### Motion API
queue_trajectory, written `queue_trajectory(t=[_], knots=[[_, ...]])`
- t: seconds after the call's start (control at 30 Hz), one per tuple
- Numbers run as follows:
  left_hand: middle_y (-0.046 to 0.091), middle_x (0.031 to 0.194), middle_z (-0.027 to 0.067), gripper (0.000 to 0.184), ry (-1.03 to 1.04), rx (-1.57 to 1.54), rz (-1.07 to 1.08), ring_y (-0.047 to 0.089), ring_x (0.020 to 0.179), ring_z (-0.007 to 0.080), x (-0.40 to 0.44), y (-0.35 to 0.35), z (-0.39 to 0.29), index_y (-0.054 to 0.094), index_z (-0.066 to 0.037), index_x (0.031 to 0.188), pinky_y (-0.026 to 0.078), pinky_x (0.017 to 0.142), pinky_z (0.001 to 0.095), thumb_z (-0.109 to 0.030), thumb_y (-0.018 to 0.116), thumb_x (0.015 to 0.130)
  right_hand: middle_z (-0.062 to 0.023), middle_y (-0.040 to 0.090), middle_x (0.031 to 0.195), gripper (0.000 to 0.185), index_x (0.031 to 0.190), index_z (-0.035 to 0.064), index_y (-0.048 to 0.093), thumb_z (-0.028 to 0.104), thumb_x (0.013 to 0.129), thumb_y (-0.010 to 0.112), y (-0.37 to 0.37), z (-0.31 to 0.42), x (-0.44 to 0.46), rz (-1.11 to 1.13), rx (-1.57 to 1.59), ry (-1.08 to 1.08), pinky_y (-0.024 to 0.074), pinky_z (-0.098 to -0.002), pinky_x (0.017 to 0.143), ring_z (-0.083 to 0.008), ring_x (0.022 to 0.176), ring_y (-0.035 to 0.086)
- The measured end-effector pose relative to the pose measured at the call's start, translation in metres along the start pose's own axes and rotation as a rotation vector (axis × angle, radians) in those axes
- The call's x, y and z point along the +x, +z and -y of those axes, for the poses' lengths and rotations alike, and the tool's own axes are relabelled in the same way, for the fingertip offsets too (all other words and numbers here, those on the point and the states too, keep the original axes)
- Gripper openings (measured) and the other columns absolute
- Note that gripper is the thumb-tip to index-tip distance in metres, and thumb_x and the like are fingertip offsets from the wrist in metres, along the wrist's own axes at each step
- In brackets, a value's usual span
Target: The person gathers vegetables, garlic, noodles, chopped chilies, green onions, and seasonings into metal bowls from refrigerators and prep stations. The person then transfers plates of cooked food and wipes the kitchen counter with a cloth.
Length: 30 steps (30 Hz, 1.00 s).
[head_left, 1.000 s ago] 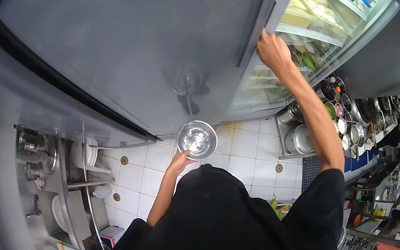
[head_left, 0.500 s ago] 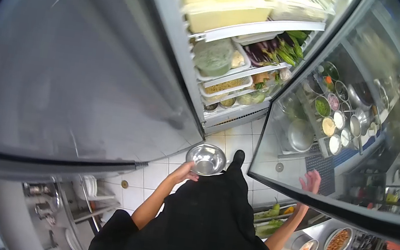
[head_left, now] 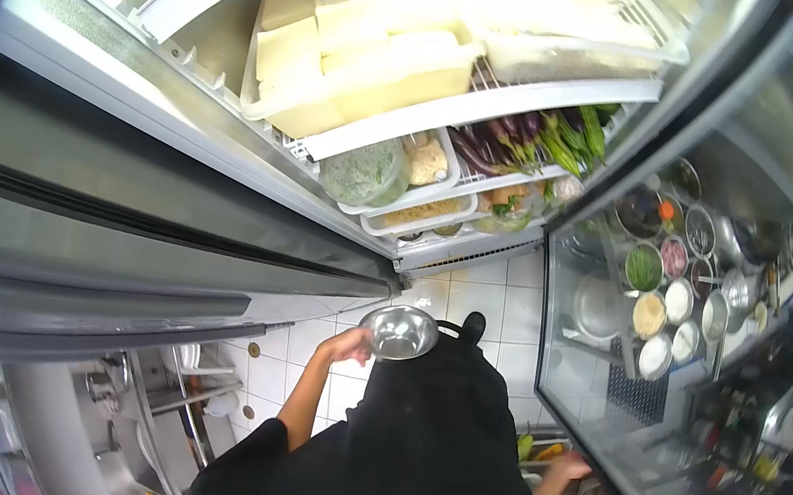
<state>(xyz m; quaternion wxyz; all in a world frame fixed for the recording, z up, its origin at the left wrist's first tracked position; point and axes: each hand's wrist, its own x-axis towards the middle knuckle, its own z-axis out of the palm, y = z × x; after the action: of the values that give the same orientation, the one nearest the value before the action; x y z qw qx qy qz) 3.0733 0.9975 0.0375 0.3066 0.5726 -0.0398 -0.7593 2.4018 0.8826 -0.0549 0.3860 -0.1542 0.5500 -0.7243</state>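
My left hand [head_left: 349, 346] grips the rim of a shiny metal bowl [head_left: 404, 334], its fingers closed at the bowl's left side. The bowl looks bare inside and is held over the tiled floor, in front of my dark clothes. My right hand [head_left: 571, 464] is low on the right, close to the lower edge of the glass fridge door [head_left: 590, 373], which stands wide open. Its fingers are small and blurred, so I cannot make out whether they touch the door. Ahead is the open fridge, with pale slabs [head_left: 361, 63] in a white tub on the upper shelf.
Lower shelves carry a bag of greens [head_left: 363, 171], eggplants [head_left: 490, 145], long green vegetables [head_left: 571, 140] and a tray of noodle-like food [head_left: 421, 216]. A grey steel door [head_left: 129, 298] is on the left. Several food containers [head_left: 658, 312] show through or in the glass.
My view has moved closer to the fridge shelves. My right hand has gone from spread fingers in front of the glass to down by the door's lower edge. The bowl stays in my left hand.
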Motion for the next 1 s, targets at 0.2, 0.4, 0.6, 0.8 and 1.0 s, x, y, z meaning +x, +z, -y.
queue_trajectory(t=[0.2, 0.4, 0.6, 0.8, 1.0], knots=[[0.061, 0.086, 0.0154, 0.039, 0.065, -0.500, -0.100, 0.055, 0.056, 0.0180, -0.048, 0.052, 0.027, 0.053, 0.001, 0.110, 0.048, 0.047, 0.0275, -0.028, 0.047, 0.086, -0.0105, 0.061, 0.123, 0.046, 0.132, 0.0103, 0.053, 0.041, 0.097, 0.052, 0.331, -0.092, -0.114, 1.089, -0.620, 0.760, 0.0470, -0.0307, 0.084, -0.0186, 0.099, 0.059], [0.062, 0.082, 0.0112, 0.031, 0.283, -0.552, -0.156, 0.059, 0.059, 0.0202, -0.035, 0.082, 0.023, 0.056, -0.001, 0.106, 0.047, 0.046, 0.0300, -0.023, 0.053, 0.085, -0.0234, 0.059, 0.125, 0.074, 0.146, 0.0077, 0.026, 0.049, 0.093, 0.057, 0.566, -0.165, -0.230, 1.245, -0.339, 1.315, 0.0542, -0.0336, 0.083, -0.0274, 0.105, 0.064], [0.053, 0.063, 0.0057, 0.027, 0.390, -0.764, -0.207, 0.043, 0.041, 0.0130, -0.007, 0.104, 0.024, 0.055, -0.002, 0.095, 0.036, 0.036, 0.0248, -0.025, 0.055, 0.081, -0.0116, 0.066, 0.088, 0.039, 0.117, 0.0017, 0.053, 0.033, 0.094, 0.058, 0.551, -0.206, -0.258, 0.993, -0.539, 1.057, 0.0331, -0.0240, 0.039, -0.0156, 0.055, 0.056], [0.054, 0.061, 0.0105, 0.029, 0.496, -0.743, -0.119, 0.039, 0.034, 0.0135, -0.041, 0.102, 0.035, 0.056, 0.001, 0.094, 0.028, 0.028, 0.0244, -0.026, 0.051, 0.083, -0.0139, 0.061, 0.110, 0.042, 0.125, 0.0000, 0.048, 0.030, 0.096, 0.055, 0.511, -0.186, -0.224, 1.099, -0.588, 1.234, 0.0381, -0.0258, 0.048, -0.0185, 0.079, 0.062], [0.058, 0.064, 0.0098, 0.021, 0.435, -0.523, -0.373, 0.046, 0.038, 0.0177, -0.090, 0.098, -0.025, 0.057, -0.001, 0.085, 0.037, 0.033, 0.0304, -0.021, 0.053, 0.086, -0.0136, 0.058, 0.114, 0.047, 0.128, -0.0005, 0.046, 0.033, 0.097, 0.055, 0.487, -0.178, -0.185, 1.161, -0.684, 1.312, 0.0456, -0.0236, 0.055, -0.0167, 0.079, 0.062]])
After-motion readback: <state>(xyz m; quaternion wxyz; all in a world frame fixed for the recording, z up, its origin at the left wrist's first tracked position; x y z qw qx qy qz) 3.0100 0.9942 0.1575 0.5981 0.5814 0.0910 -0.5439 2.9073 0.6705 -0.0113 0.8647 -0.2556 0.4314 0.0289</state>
